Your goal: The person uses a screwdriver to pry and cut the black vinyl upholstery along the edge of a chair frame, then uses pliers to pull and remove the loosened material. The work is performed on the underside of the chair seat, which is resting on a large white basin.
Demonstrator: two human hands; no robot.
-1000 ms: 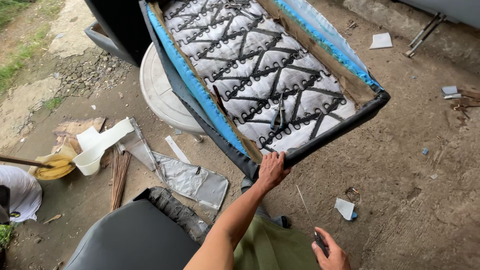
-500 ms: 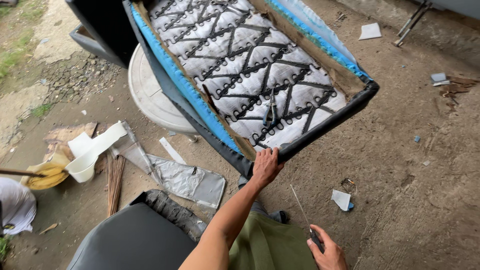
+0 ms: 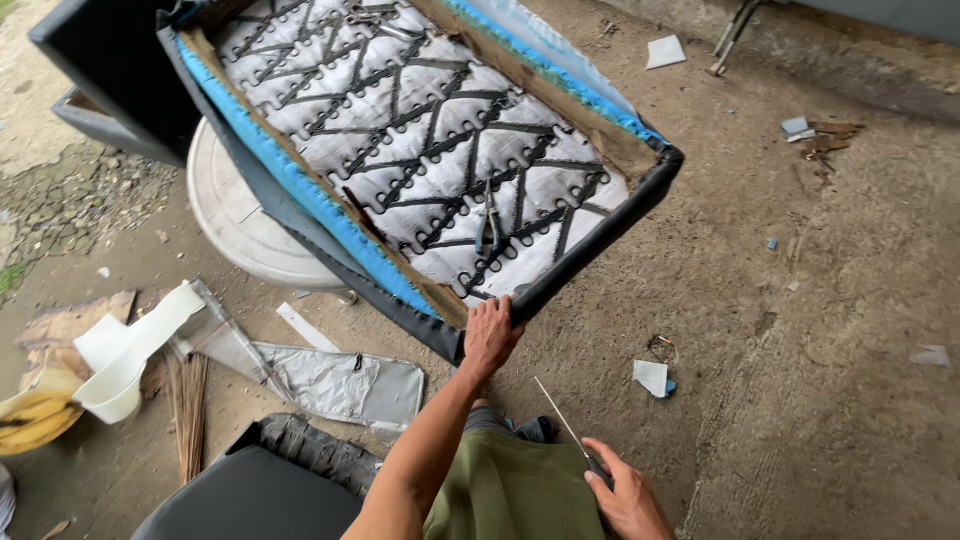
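My left hand (image 3: 490,335) grips the near corner of an upturned seat cushion frame (image 3: 600,230), holding it tilted off the ground. Its underside shows black zigzag springs over grey padding, with blue foam along the edges and a black cover rim. A pair of pliers (image 3: 487,228) lies on the springs. My right hand (image 3: 625,495) is low at the bottom, closed on the dark handle of a thin metal-shafted tool (image 3: 562,420) that points up and left. Green trousers (image 3: 515,490) lie below my arms.
A round white table top (image 3: 235,225) sits under the frame's left side. A grey cover piece (image 3: 345,380), a white plastic part (image 3: 125,355), a yellow object (image 3: 35,420) and a dark seat part (image 3: 250,490) lie at the left. Scraps dot the dirt floor (image 3: 820,300) at the right.
The view has shifted so the frame sits further left. My left hand stays on the same corner. My right hand with the thin tool has risen slightly into view.
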